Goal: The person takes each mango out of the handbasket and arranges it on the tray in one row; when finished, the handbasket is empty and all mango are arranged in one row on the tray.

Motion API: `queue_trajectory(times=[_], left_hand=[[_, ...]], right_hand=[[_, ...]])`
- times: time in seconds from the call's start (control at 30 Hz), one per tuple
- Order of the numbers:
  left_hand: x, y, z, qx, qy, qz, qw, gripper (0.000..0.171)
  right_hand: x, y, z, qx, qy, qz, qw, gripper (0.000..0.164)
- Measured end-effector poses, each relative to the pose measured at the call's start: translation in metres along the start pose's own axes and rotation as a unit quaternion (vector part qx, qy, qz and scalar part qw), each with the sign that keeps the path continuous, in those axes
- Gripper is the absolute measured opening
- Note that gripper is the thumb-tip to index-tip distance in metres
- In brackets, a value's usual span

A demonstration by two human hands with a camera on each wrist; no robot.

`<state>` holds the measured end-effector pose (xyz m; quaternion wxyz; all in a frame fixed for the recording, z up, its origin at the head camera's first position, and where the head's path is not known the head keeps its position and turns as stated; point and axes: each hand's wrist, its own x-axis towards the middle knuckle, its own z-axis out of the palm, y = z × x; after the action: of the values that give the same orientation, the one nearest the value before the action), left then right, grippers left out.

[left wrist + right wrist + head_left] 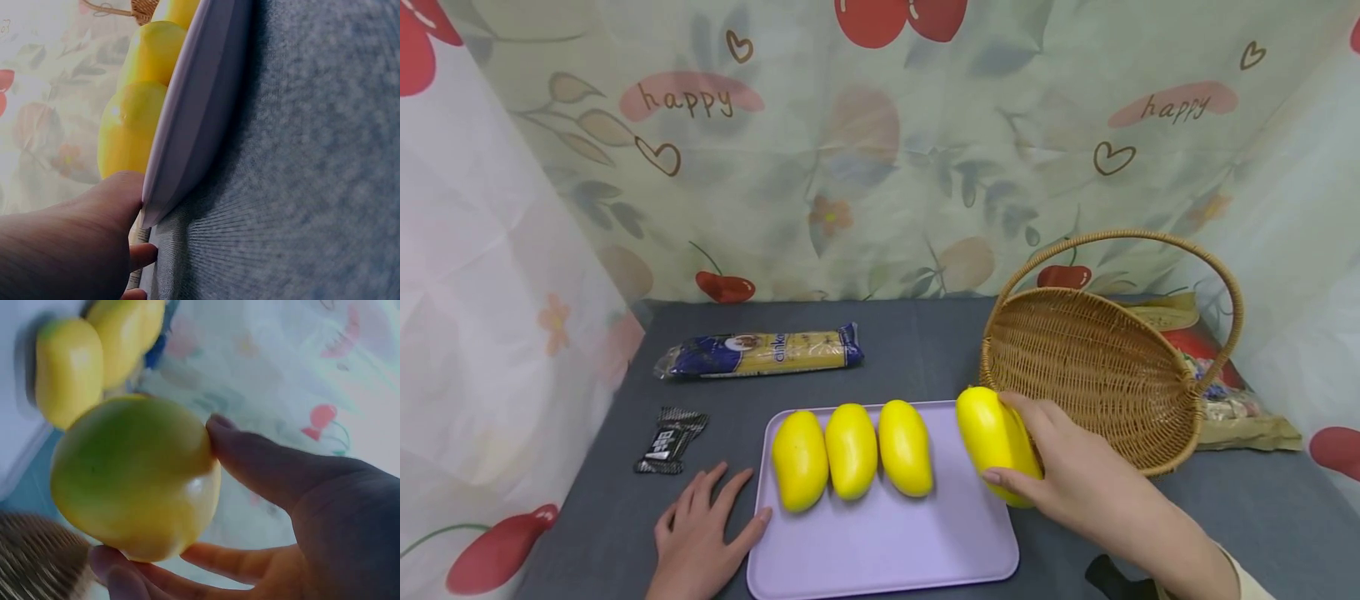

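Three yellow mangoes point(853, 452) lie side by side on a pale purple tray point(910, 546). My right hand point(1075, 467) grips another mango point(996, 442) between thumb and fingers, over the tray's right edge and near the basket. In the right wrist view this held mango point(137, 475) shows a greenish end. My left hand point(706, 533) is spread at the tray's left side, thumb at its rim. The left wrist view shows the thumb point(119, 194) against the tray rim, close to the nearest mango point(128, 131).
A wicker basket point(1090, 375) with a tall handle stands tilted at the right, a bag point(1247, 425) behind it. Behind the tray lies a pasta pack point(767, 353). A small black wrapped packet point(670, 442) is at the left. A dark object point(1116, 579) sits under the right forearm.
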<state>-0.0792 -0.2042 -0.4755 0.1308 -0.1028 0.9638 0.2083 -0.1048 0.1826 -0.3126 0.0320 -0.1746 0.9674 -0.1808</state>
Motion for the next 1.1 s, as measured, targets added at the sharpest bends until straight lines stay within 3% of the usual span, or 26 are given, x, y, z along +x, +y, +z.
queue_trajectory(times=[0.33,0.53,0.77,1.1], left_hand=[[0.000,0.000,0.001,-0.001,0.003,0.000,1.0000,0.096],[-0.001,0.001,0.000,-0.002,0.001,-0.003,1.0000,0.096],[-0.001,0.002,0.000,-0.001,0.001,-0.003,1.0000,0.095],[0.000,0.000,0.002,0.003,0.009,-0.001,1.0000,0.095]], right_hand=[[0.012,-0.001,0.061,-0.060,0.044,-0.006,0.997,0.072],[0.021,0.003,0.085,-0.069,0.051,0.011,0.996,0.074],[0.027,0.007,0.102,-0.077,0.071,0.023,0.994,0.072],[0.032,0.006,0.109,-0.086,0.103,0.018,0.991,0.066]])
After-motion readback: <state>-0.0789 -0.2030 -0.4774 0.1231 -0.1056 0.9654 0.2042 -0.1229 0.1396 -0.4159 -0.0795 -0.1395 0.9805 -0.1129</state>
